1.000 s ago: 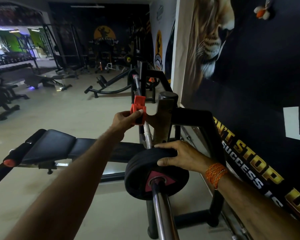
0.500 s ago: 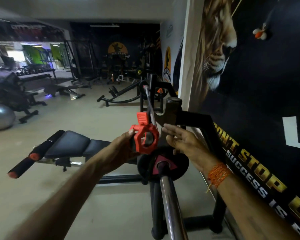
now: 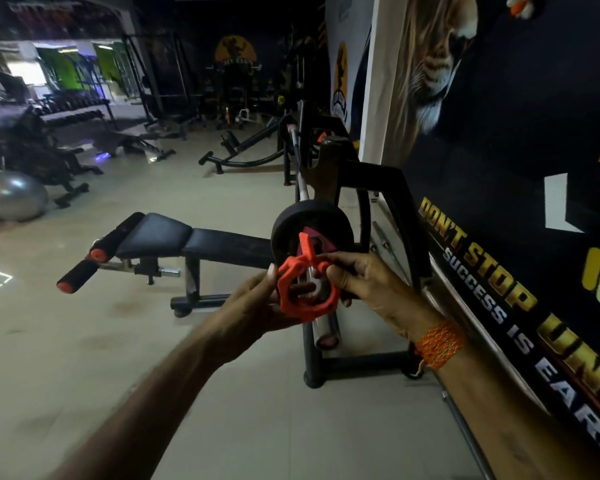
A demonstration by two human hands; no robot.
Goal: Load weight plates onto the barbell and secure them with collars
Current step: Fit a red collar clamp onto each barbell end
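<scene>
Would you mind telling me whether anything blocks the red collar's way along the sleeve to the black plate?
Nothing visible does. The red collar, gripped by the left hand and right hand, rings the sleeve; only bare chrome shows between it and the black plate.

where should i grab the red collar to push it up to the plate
Take the red collar by its ring, on two opposite flanks: left hand from the left, right hand from the right. Its bore faces along the barbell sleeve and its lever stands up on top, so side grips keep both clear for sliding toward the weight plate.
</scene>
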